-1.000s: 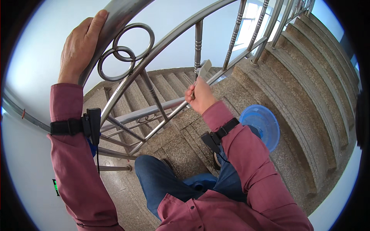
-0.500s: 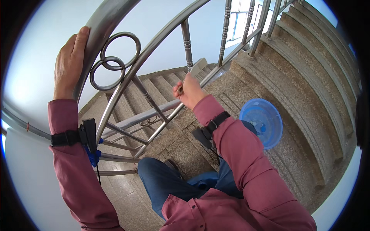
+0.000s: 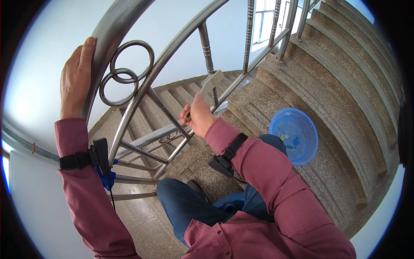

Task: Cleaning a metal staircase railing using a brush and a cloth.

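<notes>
My left hand (image 3: 75, 80) is wrapped over the thick metal handrail (image 3: 101, 54) on the left, its thumb lying along the top. Just right of it, two interlocked metal rings (image 3: 133, 42) fill the gap to the thinner rail. In front of me, my right hand (image 3: 200, 114) is closed round the handle of a flat, beige, brush-like tool (image 3: 212, 83). The tool's paddle-shaped head points up and away, close to a ribbed baluster (image 3: 206, 47). Whether it has bristles, or touches the baluster, I cannot tell.
A translucent blue basin (image 3: 293, 136) stands on the stair to my right. Curved stone steps (image 3: 340, 93) climb on the right, and more steps (image 3: 172, 97) lie beyond the railing. A blue cloth-like bundle (image 3: 106, 178) hangs by the lower bars at left.
My right hand has drawn down and slightly left with the beige tool, which has tilted a little. My left hand keeps its hold on the handrail. The whole view has shifted slightly.
</notes>
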Action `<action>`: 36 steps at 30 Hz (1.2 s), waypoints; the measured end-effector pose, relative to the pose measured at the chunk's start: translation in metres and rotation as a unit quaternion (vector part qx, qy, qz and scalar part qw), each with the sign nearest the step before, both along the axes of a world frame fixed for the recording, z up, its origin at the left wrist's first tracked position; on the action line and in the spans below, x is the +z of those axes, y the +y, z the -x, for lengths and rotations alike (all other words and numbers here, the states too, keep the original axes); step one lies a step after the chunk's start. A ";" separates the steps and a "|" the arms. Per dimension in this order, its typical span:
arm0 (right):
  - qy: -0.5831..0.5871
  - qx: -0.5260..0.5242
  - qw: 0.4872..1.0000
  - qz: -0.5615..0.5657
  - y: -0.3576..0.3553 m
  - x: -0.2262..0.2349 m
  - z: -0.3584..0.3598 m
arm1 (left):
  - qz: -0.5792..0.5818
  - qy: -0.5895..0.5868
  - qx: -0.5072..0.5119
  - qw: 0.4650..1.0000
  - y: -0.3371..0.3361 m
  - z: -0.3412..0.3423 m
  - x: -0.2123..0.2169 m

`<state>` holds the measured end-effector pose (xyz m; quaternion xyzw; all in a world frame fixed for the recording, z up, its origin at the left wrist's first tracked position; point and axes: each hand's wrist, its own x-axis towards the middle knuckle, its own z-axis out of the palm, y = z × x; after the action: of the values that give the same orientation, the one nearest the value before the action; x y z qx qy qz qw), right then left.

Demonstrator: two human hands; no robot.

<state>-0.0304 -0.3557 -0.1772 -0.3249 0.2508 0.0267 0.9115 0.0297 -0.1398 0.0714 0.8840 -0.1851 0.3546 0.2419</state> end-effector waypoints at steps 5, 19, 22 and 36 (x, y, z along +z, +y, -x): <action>-0.037 -0.042 0.998 -0.042 -0.038 -0.002 -0.015 | -0.009 0.015 0.001 1.000 -0.002 0.001 0.001; -0.009 0.001 1.000 0.011 0.002 0.000 0.005 | -0.014 0.049 0.012 0.999 0.000 0.004 0.004; -0.019 -0.012 0.999 -0.032 -0.021 0.001 -0.008 | -0.001 0.038 0.004 0.999 -0.001 0.004 0.000; -0.001 0.009 1.000 -0.004 -0.005 0.002 0.013 | 0.000 0.014 -0.001 1.000 -0.002 0.002 0.001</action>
<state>-0.0431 -0.3607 -0.1749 -0.3232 0.2465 0.0353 0.9130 0.0274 -0.1416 0.0722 0.8886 -0.1824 0.3424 0.2446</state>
